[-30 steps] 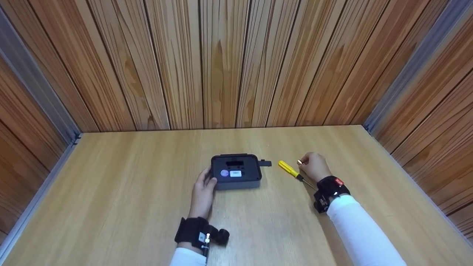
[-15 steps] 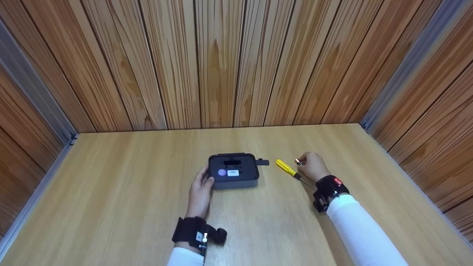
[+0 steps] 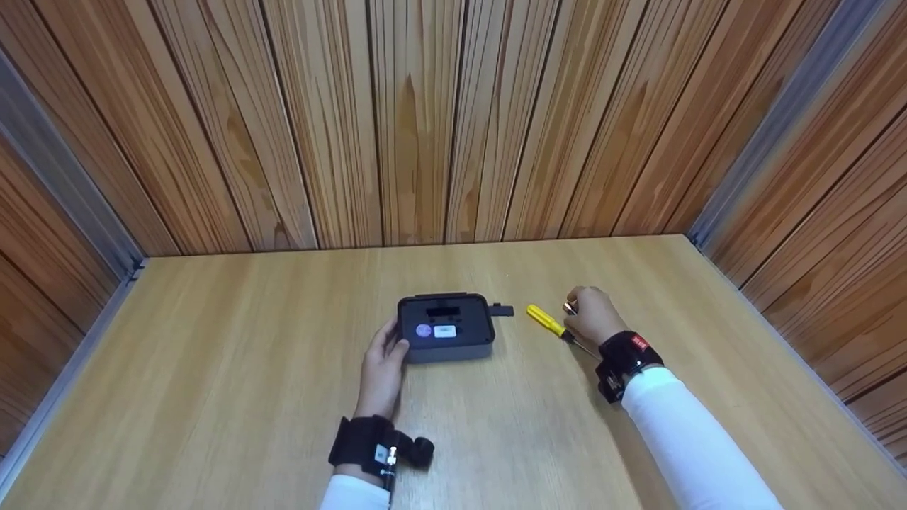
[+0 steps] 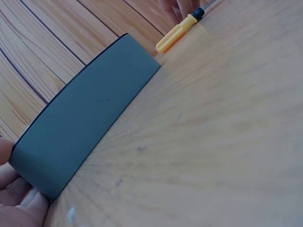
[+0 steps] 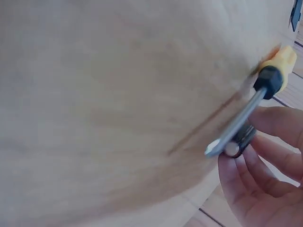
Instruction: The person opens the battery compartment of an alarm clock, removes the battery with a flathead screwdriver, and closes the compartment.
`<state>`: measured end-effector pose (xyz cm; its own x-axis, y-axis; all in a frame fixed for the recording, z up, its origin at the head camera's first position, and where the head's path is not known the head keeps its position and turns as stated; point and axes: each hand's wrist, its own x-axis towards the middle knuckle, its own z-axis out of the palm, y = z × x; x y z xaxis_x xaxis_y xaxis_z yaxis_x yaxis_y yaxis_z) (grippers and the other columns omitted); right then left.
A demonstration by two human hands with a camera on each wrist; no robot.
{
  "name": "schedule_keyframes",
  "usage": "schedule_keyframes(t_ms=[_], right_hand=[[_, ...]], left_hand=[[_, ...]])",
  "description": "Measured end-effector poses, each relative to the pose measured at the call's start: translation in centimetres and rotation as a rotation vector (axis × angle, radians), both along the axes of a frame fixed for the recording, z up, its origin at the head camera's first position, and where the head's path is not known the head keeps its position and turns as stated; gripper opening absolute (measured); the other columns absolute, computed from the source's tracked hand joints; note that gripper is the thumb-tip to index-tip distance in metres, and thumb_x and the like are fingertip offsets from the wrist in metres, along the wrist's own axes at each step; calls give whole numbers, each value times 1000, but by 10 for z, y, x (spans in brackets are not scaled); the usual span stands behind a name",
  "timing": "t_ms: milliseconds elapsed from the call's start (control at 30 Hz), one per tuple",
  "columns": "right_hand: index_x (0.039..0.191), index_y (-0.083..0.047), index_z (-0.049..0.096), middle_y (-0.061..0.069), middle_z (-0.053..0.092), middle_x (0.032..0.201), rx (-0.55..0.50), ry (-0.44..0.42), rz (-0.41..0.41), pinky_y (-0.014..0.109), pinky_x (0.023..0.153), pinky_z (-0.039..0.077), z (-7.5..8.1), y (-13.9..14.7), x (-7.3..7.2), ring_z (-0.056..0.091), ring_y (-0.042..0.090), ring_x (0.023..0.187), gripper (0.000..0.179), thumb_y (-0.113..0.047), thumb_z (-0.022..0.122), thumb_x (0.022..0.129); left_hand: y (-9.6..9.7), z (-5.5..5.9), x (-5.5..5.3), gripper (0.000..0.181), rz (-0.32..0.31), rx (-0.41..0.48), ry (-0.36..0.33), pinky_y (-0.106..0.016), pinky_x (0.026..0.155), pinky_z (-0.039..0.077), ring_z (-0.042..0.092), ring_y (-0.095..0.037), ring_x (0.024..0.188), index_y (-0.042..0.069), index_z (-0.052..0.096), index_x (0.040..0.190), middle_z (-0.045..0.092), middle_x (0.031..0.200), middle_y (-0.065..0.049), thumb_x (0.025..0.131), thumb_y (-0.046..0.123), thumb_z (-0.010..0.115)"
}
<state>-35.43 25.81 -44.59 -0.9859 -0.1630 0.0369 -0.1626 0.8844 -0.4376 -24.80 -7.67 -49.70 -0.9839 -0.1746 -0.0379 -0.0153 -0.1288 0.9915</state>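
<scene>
A dark grey box-shaped device (image 3: 445, 333) with rounded corners lies on the table, its black back facing up. That back has a dark slot, a round purple sticker and a white label. My left hand (image 3: 382, 372) grips its left end, thumb on the near side and fingers (image 4: 19, 198) behind. My right hand (image 3: 595, 315) pinches a battery (image 5: 244, 139), a small dark cylinder with a shiny end, between thumb and fingers. Beside that hand lies a screwdriver (image 3: 545, 319) with a yellow handle; its shaft crosses in front of the battery in the right wrist view.
A small black cover (image 3: 502, 310) sits at the device's right end. The wooden tabletop (image 3: 234, 368) ends at a plank-patterned back wall (image 3: 411, 142), with another wall (image 3: 836, 269) on the right. Black camera straps (image 3: 361, 443) circle both wrists.
My right hand has shifted slightly left and away from me with the battery. The whole head view has drifted a little; my left hand keeps its grip on the device.
</scene>
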Motion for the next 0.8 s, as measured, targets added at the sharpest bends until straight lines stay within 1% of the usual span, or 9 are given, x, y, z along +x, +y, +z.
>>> schedule_keyframes(t_ms=[100, 167, 233, 333, 467, 567, 633, 700, 800], right_hand=[[121, 14, 60, 30, 57, 114, -4, 14, -7, 50, 89, 54, 2, -15, 0, 58, 38, 100, 36, 0, 66, 88], [125, 11, 60, 30, 53, 124, -15, 21, -8, 50, 93, 55, 5, -29, 1, 58, 39, 107, 35, -3, 66, 93], [127, 8, 61, 29, 53, 129, -15, 35, 15, 52, 98, 53, 9, -44, 0, 58, 40, 113, 34, -5, 66, 95], [123, 8, 63, 29, 56, 128, -19, 85, 99, 53, 103, 50, 13, -65, 0, 57, 42, 119, 32, 0, 68, 93], [120, 9, 65, 28, 60, 120, -22, 118, 191, 51, 98, 53, 13, -85, -3, 60, 41, 112, 31, 5, 68, 90], [119, 9, 65, 27, 62, 119, -21, 105, 213, 51, 97, 54, 11, -94, -5, 61, 40, 111, 30, 6, 68, 89], [118, 10, 66, 27, 63, 118, -10, 97, 224, 51, 100, 52, 9, -99, -7, 61, 41, 114, 30, 8, 68, 88], [118, 10, 66, 27, 64, 118, 12, 73, 225, 50, 102, 51, 7, -104, -8, 61, 40, 116, 31, 9, 68, 87], [119, 9, 66, 25, 65, 117, 52, 27, 220, 49, 100, 53, 4, -110, -9, 63, 39, 114, 32, 10, 67, 88]], left_hand=[[0, -1, 0, 54, 6, 7, 9, -43, 123, 28, 29, -36, 149, -2, 31, 156, 31, 161, -22, 104, 3, 45], [0, -2, 0, 54, 8, 12, 14, -43, 123, 28, 29, -37, 149, -2, 30, 156, 30, 161, -23, 104, 2, 44], [0, -1, 0, 54, 10, 19, 6, -43, 123, 28, 29, -36, 149, -1, 31, 156, 30, 162, -22, 104, 3, 44], [1, -1, -1, 54, 10, 26, 0, -43, 123, 28, 29, -36, 149, -2, 31, 156, 31, 162, -22, 104, 2, 45], [1, -1, -1, 54, 15, 29, 4, -44, 123, 28, 29, -37, 149, -3, 31, 156, 31, 161, -23, 104, 1, 45], [1, -2, -1, 54, 15, 31, 9, -44, 122, 29, 30, -37, 149, -3, 31, 155, 32, 161, -24, 104, 1, 45], [2, -2, -2, 54, 17, 32, 7, -44, 122, 29, 31, -37, 149, -3, 32, 155, 32, 160, -23, 103, 2, 46], [1, -2, -1, 54, 17, 27, 3, -44, 122, 30, 31, -37, 148, -3, 33, 155, 33, 160, -23, 103, 2, 46], [0, -2, -2, 53, 20, 19, 2, -44, 122, 29, 31, -37, 148, -3, 34, 155, 33, 160, -22, 103, 2, 47]])
